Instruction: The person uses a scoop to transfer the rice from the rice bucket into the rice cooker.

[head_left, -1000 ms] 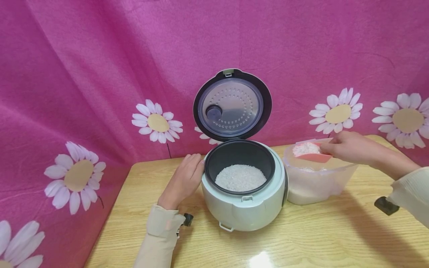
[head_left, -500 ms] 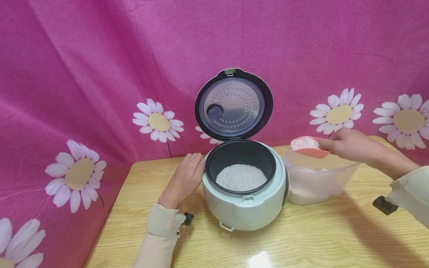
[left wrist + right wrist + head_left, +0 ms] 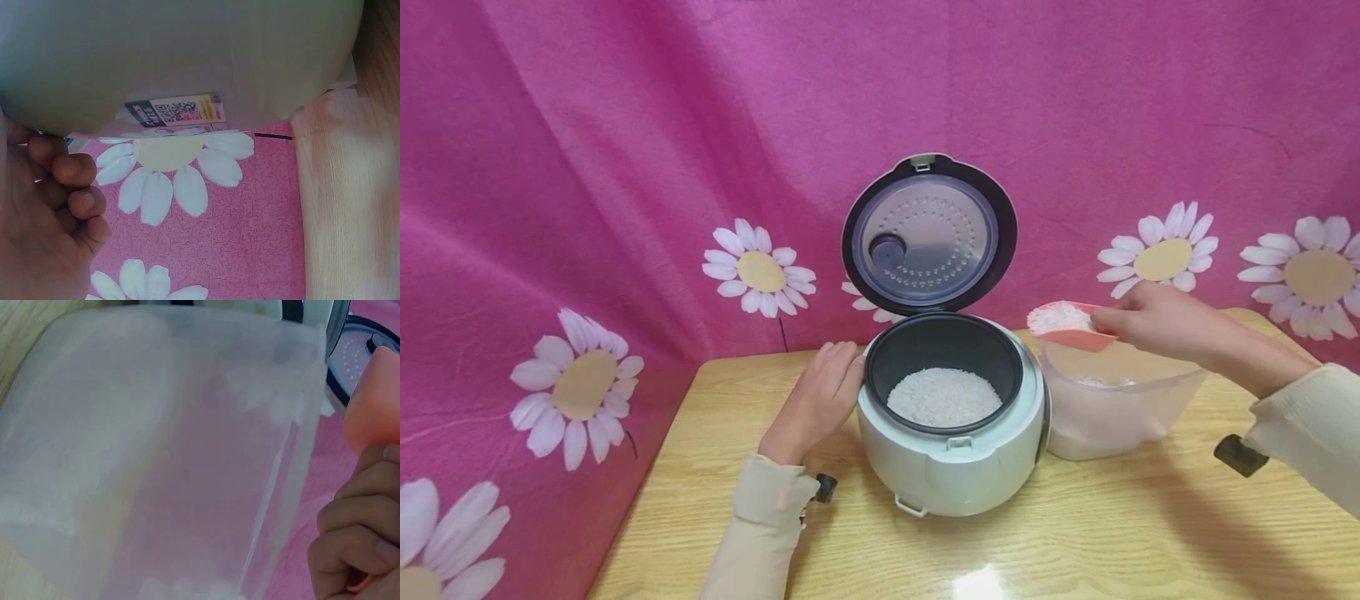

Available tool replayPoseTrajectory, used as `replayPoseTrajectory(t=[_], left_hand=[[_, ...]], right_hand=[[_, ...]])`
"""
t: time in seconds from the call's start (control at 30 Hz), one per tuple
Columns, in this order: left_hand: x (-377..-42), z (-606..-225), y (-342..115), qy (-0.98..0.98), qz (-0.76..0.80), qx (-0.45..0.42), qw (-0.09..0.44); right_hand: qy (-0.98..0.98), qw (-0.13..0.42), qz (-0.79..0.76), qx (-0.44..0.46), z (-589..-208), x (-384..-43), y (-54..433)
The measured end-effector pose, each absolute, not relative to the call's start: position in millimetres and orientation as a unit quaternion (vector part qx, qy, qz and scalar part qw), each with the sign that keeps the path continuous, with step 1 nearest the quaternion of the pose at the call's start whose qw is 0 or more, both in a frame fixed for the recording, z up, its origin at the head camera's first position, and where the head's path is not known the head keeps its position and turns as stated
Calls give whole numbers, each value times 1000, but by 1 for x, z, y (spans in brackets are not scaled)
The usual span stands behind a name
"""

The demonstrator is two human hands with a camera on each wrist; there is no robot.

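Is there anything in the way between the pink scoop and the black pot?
Nothing I can see. The right hand holds the scoop higher than the rim of the clear container, and the pot is open. The raised lid stands behind, not between them.

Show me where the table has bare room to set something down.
Bare table shows on the near side of the rice cooker and rice tub, and left of the left hand. Between cooker and tub it is crowded.
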State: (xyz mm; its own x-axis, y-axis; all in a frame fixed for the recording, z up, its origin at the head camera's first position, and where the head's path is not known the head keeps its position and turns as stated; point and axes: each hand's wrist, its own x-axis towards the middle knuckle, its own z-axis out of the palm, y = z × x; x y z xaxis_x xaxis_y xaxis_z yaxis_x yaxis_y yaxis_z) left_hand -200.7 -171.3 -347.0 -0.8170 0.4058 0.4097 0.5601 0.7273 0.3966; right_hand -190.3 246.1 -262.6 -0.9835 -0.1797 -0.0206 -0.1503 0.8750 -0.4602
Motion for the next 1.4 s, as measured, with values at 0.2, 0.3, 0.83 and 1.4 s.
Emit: replayPoseTrajectory(t=[0.2,0.3,0.83,1.4], left_hand=[[-201,-347,-172,-919,-260,-260,144],[-202,-347,-173,-919,-258,-261,144],[-203,-347,-176,-919,-262,-258,140],[-202,-348,-174,-919,-264,-261,133]], right_hand=[[965,32,-245,-89,-259,-190,229],[964,33,-247,-94,-257,-190,221],[970,30,-214,-108,-249,-194,192],[974,28,-183,-134,-237,-197,164]])
